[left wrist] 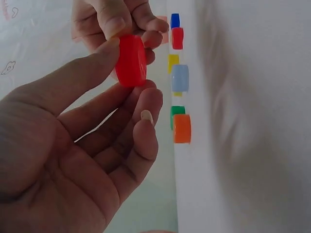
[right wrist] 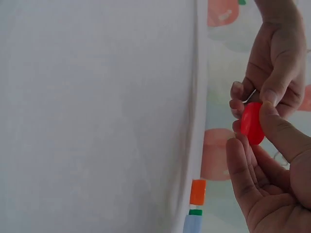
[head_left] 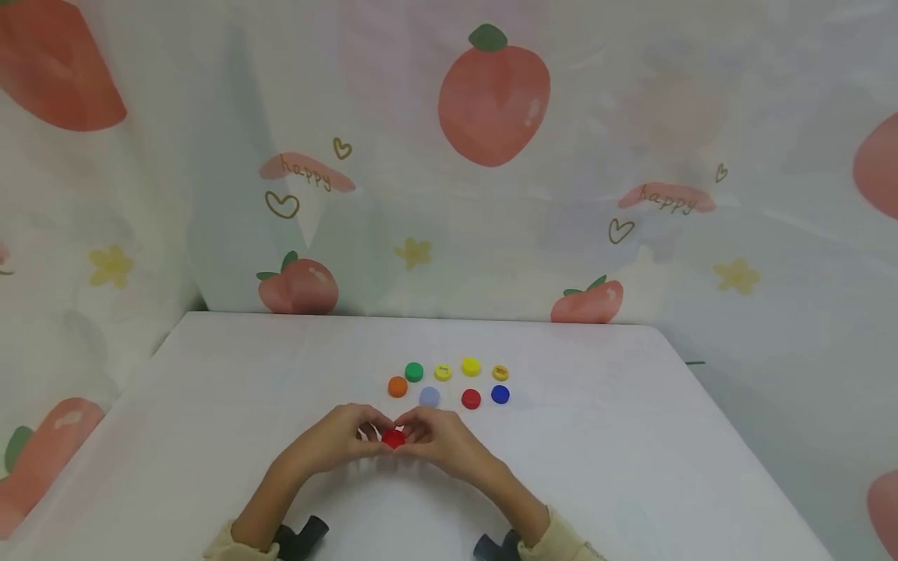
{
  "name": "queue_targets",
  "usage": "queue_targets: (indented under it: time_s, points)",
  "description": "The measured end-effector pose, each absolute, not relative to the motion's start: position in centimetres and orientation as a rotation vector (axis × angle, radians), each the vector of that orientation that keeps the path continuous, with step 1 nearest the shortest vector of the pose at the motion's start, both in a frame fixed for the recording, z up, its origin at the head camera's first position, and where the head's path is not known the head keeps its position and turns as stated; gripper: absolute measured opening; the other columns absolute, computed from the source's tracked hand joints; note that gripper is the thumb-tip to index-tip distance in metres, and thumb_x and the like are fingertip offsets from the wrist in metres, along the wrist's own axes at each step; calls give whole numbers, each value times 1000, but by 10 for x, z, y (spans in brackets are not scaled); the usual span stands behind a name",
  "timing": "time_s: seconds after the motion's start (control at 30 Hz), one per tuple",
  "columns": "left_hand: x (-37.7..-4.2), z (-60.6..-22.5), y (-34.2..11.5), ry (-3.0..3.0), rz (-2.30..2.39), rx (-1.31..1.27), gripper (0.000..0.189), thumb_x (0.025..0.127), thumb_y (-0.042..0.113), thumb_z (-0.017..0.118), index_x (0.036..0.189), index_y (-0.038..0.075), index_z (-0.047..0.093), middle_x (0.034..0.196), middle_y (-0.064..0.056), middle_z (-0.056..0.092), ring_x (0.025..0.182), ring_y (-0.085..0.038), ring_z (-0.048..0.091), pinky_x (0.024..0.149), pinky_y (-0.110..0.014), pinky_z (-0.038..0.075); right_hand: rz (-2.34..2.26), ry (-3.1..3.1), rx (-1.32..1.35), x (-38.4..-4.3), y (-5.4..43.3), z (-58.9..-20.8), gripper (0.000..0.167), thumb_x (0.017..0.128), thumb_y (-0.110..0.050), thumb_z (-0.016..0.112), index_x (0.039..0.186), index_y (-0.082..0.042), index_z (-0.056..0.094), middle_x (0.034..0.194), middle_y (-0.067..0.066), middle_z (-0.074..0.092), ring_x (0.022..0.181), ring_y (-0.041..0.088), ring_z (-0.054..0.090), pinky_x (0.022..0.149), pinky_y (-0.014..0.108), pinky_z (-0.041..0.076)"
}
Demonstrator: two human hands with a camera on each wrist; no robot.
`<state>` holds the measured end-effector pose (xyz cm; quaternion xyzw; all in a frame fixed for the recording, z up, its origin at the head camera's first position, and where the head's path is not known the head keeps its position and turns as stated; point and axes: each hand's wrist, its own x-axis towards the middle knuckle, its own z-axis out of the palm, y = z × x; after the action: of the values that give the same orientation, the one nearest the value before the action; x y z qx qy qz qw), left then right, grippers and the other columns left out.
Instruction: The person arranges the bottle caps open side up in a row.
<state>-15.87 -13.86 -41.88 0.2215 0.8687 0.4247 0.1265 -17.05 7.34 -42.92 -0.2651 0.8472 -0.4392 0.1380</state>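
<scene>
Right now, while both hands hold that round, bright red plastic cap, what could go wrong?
The round, bright red plastic cap might slip: the left hand and right hand pinch it with their fingers above the flat white table, so it could drop and roll. Moving forward, the right hand could also knock the round, pale blue plastic cap just beyond it.

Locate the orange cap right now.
Head view: the orange cap lies on the table, left of centre, beyond the left hand, its nearest neighbour being the green cap.
</scene>
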Motion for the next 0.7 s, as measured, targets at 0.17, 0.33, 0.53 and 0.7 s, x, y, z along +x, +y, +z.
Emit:
queue_targets:
  time_s: [0.17,0.33,0.53,0.7]
  points:
    - [-157,-421,-144,2519,1207,692,26,80,18,76,104,9,69,86,7,63,77,-14,56,63,-24,50,-1264,2394,-778,-170,71,-433,35,80,-17,76,113,-12,65,84,-10,63,76,5,61,71,19,50]
    - [-158,-423,-148,2523,1173,699,22,79,17,77,97,8,68,80,8,61,74,-14,55,64,-25,49,-1241,2381,-820,-170,70,-433,39,82,-19,75,118,-9,62,83,-10,62,75,5,60,72,19,50]
    - [-156,-427,-153,2534,1073,577,23,76,17,79,92,8,65,75,5,57,71,-15,53,63,-28,48,-1199,2428,-820,-171,74,-431,41,83,-25,73,119,-9,61,84,-10,61,75,5,59,71,19,50]
    - [-154,-432,-152,2508,963,461,24,75,17,79,89,9,61,74,1,54,71,-17,50,62,-31,46,-1187,2468,-818,-172,76,-430,37,85,-26,71,115,-7,63,81,-10,61,74,6,58,69,19,50]
